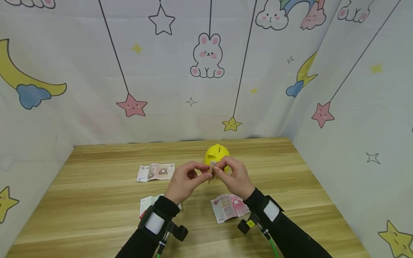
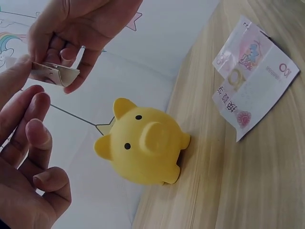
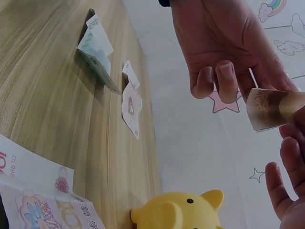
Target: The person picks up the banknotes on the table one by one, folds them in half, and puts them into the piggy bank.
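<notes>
Both hands pinch one small folded banknote (image 3: 269, 109) between thumbs and fingertips, held up off the table. My left hand (image 1: 182, 182) grips its left side, and my right hand (image 1: 237, 177) its right side. Just behind the hands stands a yellow piggy bank (image 2: 145, 145), upright, with a slot on its back visible in the head view. The fingers partly cover the note, so its value cannot be read. In the left wrist view, the remaining fingers of the left hand are loosely bent beneath the pinch.
A pink 100 note (image 1: 227, 208) lies creased near the right forearm. A brownish 20 note (image 1: 156, 172) is flat at the back left. Partly under the left wrist, a greenish folded note (image 3: 97, 50) rests on the wooden table (image 1: 106, 200). Printed curtains (image 1: 161, 71) surround the table.
</notes>
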`<state>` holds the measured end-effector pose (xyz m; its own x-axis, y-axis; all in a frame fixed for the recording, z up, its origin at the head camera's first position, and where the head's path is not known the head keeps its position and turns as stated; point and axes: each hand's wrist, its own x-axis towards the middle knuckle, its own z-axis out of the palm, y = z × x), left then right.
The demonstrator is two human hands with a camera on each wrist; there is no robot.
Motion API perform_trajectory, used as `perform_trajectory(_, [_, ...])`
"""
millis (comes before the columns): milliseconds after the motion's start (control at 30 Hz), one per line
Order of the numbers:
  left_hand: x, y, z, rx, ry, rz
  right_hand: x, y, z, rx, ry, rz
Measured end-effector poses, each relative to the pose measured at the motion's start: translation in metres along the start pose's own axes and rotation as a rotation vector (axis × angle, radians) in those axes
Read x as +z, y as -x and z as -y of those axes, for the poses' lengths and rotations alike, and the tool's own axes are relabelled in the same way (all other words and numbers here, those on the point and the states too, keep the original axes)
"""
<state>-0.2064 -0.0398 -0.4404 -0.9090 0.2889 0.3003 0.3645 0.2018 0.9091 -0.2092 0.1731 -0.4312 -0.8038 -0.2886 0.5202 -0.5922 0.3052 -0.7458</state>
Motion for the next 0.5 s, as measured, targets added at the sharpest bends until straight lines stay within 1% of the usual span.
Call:
perform_trajectory(300, [-0.0002,-0.0003,0.0018,-0.005,0.006,0.012,-0.0023,0.0,0.0042,0.043,-0.07,0.076])
perform_trajectory(500, [-0.0003,0.0002,0.002,-0.041,0.045,0.012,-0.0025,-0.0003,0.0043,0.078,-0.117,0.115])
